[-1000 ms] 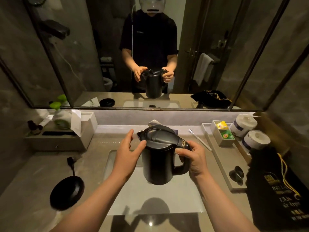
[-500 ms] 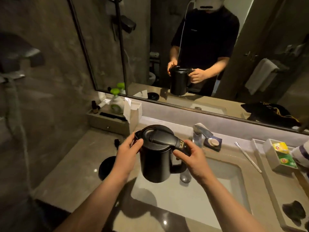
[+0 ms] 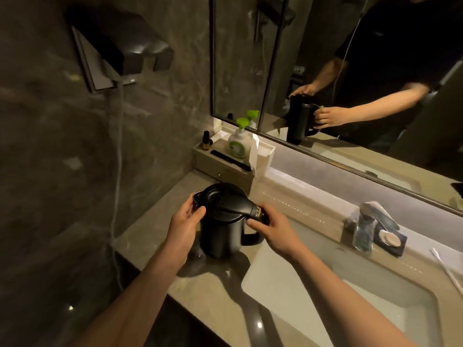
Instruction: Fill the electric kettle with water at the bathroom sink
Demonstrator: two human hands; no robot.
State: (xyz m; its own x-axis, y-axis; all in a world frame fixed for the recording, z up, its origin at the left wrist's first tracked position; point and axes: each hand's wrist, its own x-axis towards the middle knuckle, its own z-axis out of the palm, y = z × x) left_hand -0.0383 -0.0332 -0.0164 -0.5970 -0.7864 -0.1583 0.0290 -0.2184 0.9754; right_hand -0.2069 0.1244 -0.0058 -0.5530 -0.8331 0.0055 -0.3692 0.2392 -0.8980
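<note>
While lid stays down: no water can go in, so filling judged not yet begun.
Kettle [image 3: 221, 221]: black, upright, at the left of the counter [image 3: 218, 294], left of the basin; whether standing on the surface or just above it cannot be told.
Lid: closed, flat across the top, spout pointing far-left.
Right hand [image 3: 273, 230]: wrapped round the top of the handle, thumb lying on the lid-release end; held so, probably, to carry the weight and press the catch in one grip.
Left hand [image 3: 185, 225]: curled against the kettle's left shoulder, fingers touching the rim beside the spout, not clasping tight; likely steadying the body against the push of the thumb.
Sink [image 3: 350, 294]: pale rectangular basin, to the right of the kettle and nearer, no water visible.
Tap [image 3: 363, 226]: at the far edge of the basin, well apart from the kettle, to its right; not running as far as can be seen.
Soap bottle [image 3: 239, 144]: green pump, on a tray at the far-left corner, clear of the work.
Mirror [image 3: 325, 71]: repeats both hands on the kettle.
Next, as a judgement: open the lid, then carry the kettle right, under the tap.
Risk: spout and open lid crowding the low tap.
</note>
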